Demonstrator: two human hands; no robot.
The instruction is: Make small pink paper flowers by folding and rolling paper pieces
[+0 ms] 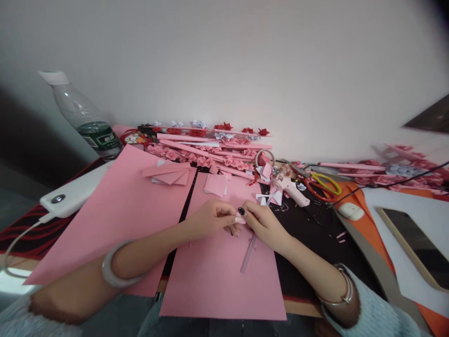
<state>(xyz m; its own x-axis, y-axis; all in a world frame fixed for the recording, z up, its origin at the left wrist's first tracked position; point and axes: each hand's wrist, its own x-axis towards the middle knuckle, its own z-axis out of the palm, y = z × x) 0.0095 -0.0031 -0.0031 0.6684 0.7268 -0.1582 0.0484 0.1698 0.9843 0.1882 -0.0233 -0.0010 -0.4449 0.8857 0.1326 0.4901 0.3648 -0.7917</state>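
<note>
One pale strip point(248, 257) aslant, far end rightward

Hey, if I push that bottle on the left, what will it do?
The bottle would probably tip easily, being tall and narrow. Its clear plastic looks likely to give under a squeeze. No waterline shows plainly, so it may be light, but I can't be sure.

From where I stand, both forearms point(157, 250) slant inward; the left hand point(206, 219) and right hand point(264, 227) meet, thumbs point(229, 219) close together, fingers point(220, 207) curled in a pinch.
</note>
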